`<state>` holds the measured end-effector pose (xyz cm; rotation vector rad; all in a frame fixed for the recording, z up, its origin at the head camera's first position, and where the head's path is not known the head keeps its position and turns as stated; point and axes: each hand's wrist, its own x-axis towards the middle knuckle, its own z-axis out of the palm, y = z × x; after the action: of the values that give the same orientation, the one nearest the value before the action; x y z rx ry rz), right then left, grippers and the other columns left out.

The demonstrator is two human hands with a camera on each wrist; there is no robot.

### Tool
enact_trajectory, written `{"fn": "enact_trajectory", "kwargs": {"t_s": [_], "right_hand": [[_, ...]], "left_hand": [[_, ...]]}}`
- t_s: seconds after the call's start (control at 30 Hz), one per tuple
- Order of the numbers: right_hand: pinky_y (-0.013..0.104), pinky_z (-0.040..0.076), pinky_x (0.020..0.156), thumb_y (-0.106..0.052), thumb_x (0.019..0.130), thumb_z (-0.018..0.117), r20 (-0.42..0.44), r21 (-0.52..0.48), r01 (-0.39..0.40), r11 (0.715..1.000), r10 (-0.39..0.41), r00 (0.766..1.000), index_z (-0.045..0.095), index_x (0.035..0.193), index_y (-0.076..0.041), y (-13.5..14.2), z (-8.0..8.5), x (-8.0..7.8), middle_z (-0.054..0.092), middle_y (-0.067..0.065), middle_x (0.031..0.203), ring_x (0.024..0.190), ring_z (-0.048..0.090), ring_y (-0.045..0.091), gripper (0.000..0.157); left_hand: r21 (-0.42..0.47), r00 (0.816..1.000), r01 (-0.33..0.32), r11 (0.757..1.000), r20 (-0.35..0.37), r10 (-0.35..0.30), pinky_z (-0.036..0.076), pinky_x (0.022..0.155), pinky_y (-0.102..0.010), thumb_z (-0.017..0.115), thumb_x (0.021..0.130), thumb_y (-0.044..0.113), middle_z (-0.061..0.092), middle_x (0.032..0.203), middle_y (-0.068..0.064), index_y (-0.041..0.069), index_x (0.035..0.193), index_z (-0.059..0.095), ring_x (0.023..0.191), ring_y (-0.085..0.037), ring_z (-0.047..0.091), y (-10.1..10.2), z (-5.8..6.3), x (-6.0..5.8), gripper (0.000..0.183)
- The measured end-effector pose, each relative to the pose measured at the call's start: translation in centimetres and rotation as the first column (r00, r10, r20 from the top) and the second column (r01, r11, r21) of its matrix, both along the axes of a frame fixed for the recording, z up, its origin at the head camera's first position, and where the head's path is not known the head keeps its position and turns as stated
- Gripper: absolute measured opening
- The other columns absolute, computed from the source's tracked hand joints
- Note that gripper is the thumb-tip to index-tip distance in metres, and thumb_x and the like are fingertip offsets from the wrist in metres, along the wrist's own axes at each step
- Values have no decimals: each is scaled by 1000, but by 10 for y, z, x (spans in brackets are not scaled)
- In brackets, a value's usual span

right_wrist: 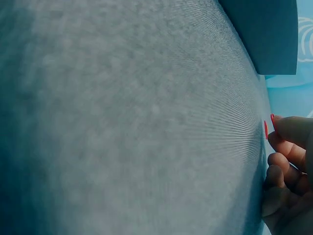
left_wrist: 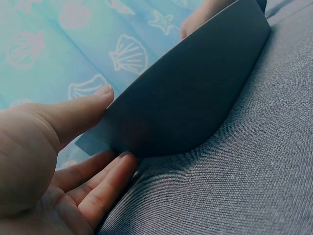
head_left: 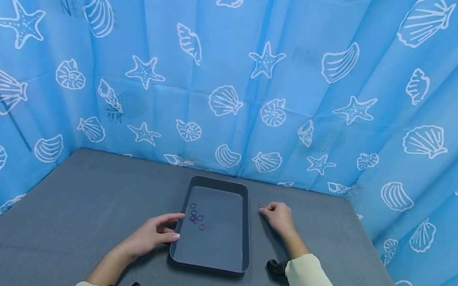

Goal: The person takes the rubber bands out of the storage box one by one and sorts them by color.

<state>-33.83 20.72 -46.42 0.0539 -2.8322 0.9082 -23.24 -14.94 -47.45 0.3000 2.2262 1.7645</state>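
My left hand [head_left: 151,236] holds the left wall of a grey rectangular tray [head_left: 208,263]. Its thumb [left_wrist: 93,105] lies against the wall near the rim, and other fingertips touch the wall lower down. Inside the tray, towards the left, lie several small rubber bands [head_left: 201,227], purple, dark blue and red. Beyond the tray's right wall, my right hand [head_left: 280,217] is low over the table and pinches a thin red rubber band [right_wrist: 266,129] between thumb and fingertip. From the frames I cannot tell whether that red loop is one band or two.
A dark grey cloth covers the table [head_left: 109,185]. Blue curtains [head_left: 239,66] with white shells and starfish hang along the back and both sides. Black wrist cameras [head_left: 277,268] sit at both cuffs.
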Motion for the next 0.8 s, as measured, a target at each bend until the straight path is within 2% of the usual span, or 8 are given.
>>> {"fn": "enact_trajectory", "kwargs": {"t_s": [0.3,0.8], "right_hand": [[29,34,48,-31,78,63,83,86,77,993,-84,993,57,59,-12,-4,-2,-7,52,-1,57,52,45,16,27],[30,34,47,-31,77,63,90,104,108,989,-118,989,57,59,-12,-5,0,-7,54,0,59,53,46,17,27]], "left_hand": [[5,1000,1,1000,4,-1,43,79,-41,61,80,25,37,128,-13,23,128,42,93,-20,53,-2,-3,-2,52],[-9,1000,-10,1000,-8,10,44,79,-40,61,80,25,39,127,-12,23,128,42,92,-20,53,0,-1,0,52]]}}
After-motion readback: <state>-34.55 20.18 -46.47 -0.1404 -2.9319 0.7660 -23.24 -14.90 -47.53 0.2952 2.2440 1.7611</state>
